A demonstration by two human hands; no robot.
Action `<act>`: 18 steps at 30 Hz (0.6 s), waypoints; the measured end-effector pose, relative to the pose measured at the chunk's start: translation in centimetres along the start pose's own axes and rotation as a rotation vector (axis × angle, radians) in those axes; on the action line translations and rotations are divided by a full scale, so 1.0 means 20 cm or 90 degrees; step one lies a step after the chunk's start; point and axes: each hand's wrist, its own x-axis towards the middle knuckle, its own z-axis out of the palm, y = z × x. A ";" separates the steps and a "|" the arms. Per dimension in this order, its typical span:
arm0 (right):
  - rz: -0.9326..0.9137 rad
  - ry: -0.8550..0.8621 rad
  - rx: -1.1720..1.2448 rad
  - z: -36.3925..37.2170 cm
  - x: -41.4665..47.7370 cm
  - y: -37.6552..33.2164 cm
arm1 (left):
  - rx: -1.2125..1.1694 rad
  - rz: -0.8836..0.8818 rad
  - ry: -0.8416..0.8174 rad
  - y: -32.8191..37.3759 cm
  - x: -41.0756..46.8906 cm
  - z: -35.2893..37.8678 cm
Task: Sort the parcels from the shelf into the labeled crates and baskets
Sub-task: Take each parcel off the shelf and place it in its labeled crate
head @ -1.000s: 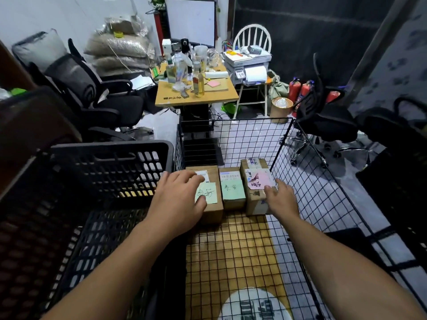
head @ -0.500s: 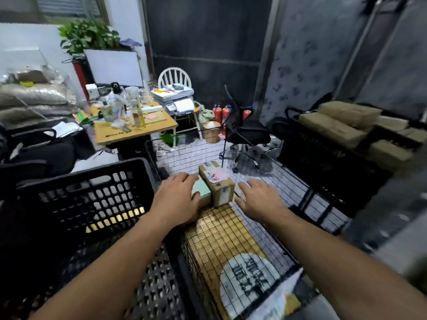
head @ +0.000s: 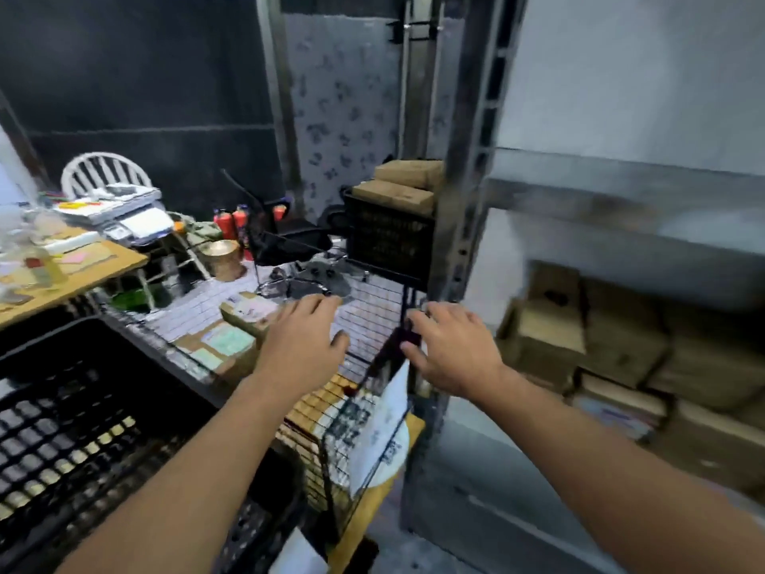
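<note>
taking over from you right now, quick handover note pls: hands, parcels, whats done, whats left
Left hand: open, holding nothing, over the wire basket.
Right hand: open, holding nothing, at the basket's right edge, beside the shelf.
Done: labelled parcels lie in the basket's far end.
Left: cardboard boxes on the shelf's lower level need sorting; the black crate at left shows no parcel, though the view is blurred.

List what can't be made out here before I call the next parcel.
Head view only:
Notes on the basket parcels: motion blur, unreadable.
Shelf parcels: blurred, cut by right edge.
Paper tag on the wire basket: blurred, angled away.
Right hand: touching basket corner or not, unclear.
</note>
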 end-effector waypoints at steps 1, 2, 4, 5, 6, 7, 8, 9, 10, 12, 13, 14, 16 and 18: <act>0.023 0.002 -0.005 -0.01 -0.07 0.06 | -0.005 0.023 -0.001 0.07 0.01 0.01; 0.047 0.002 -0.010 -0.02 -0.13 0.12 | -0.011 0.050 0.003 0.14 0.02 0.03; 0.097 -0.004 -0.010 -0.04 -0.26 0.24 | -0.031 0.103 0.009 0.28 0.04 0.07; 0.122 -0.007 -0.014 -0.04 -0.32 0.30 | -0.038 0.126 0.005 0.36 0.04 0.09; 0.145 -0.005 -0.022 -0.05 -0.38 0.36 | -0.043 0.147 -0.003 0.44 0.06 0.12; 0.159 0.002 -0.030 -0.06 -0.43 0.41 | -0.050 0.157 -0.010 0.49 0.06 0.14; 0.175 0.011 -0.034 -0.07 -0.49 0.45 | -0.066 0.168 -0.015 0.56 0.07 0.16; 0.193 0.016 -0.033 -0.09 -0.56 0.51 | -0.086 0.181 -0.020 0.65 0.07 0.18; 0.210 0.020 -0.026 -0.11 -0.61 0.57 | -0.104 0.191 -0.022 0.73 0.07 0.20; 0.247 0.028 -0.025 -0.14 -0.73 0.69 | -0.129 0.214 -0.028 0.89 0.08 0.24; 0.266 0.030 -0.026 -0.16 -0.79 0.75 | -0.140 0.225 -0.035 0.97 0.08 0.26; 0.284 0.031 -0.026 -0.17 -0.84 0.81 | -0.152 0.232 -0.045 1.06 0.08 0.28; 0.319 0.043 -0.032 -0.21 -0.95 0.94 | -0.178 0.249 -0.056 1.22 0.08 0.31; 0.351 0.072 -0.037 -0.25 -1.05 1.07 | -0.203 0.272 -0.049 1.38 0.07 0.33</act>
